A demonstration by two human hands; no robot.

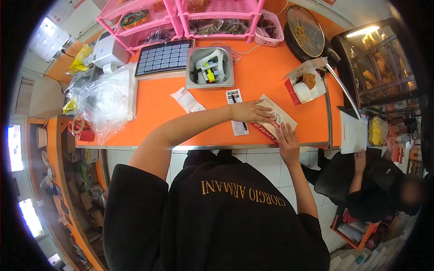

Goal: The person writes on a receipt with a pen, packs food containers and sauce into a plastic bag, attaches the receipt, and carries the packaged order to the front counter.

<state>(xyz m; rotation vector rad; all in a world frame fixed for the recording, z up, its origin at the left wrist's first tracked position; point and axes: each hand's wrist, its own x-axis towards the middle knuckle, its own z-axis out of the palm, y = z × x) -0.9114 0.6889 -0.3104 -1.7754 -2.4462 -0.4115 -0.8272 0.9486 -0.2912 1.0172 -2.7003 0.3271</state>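
A flat-looking cardboard food box [289, 121] with red lettering and a round logo lies tilted near the front edge of the orange counter. My left hand [250, 111] reaches across from the left, its fingers stretched over the box's upper left part. Lower down, my right hand [288, 139] lays extended fingers on the box's right side. Beside my left wrist is a printed slip [240, 128] with a black pen [233, 98] on it, partly hidden by my arm. To the upper right, an open food box [293, 94] holds fried chicken [309, 80] and a white wrapped lump [301, 92].
At the back stand a metal tub [210, 86], a tablet-like panel [163, 58], pink racks [219, 16] and a lidded pan [305, 31]. Plastic bags [106, 101] lie left. Right are a knife [349, 111], a lit chicken cabinet [377, 63] and a seated person [379, 194].
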